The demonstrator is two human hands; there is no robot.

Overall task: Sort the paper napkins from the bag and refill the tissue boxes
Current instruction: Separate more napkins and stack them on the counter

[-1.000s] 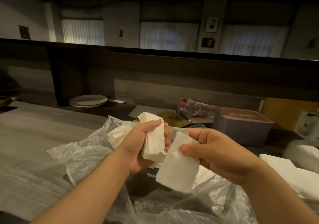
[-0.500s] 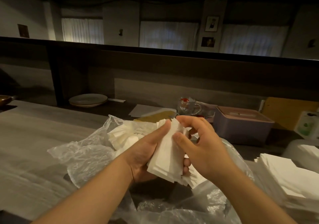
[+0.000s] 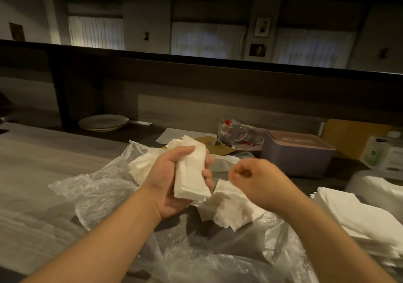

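White paper first: a folded wad of napkins sits upright in the left hand, thumb across the front, fingers wrapped round the far edge, a firm grip. Just to its right, the right hand hovers with its fingers curled in and the thumb tip meeting the forefinger; it's blurred, and whether anything is pinched there I cannot tell. Below that hand, more loose napkins lie in a crumpled heap, and another bunch peeks out behind the left hand. All of it rests on and in the clear plastic bag, which spreads wide under both forearms, rumpled and shiny, across the grey wood-grain table.

Off to the right of the right hand, a neat stack of flat napkins sits at the table's edge, with a white rounded thing behind it, cut off by the frame. Beyond the right hand, further back, stands a purple tissue box with a pinkish lid, slot on top. To its left, a glass mug wrapped in clear plastic, and a sheet of paper lying flat. Far beyond the left hand, a stack of pale plates sits on the darker ledge under the partition.
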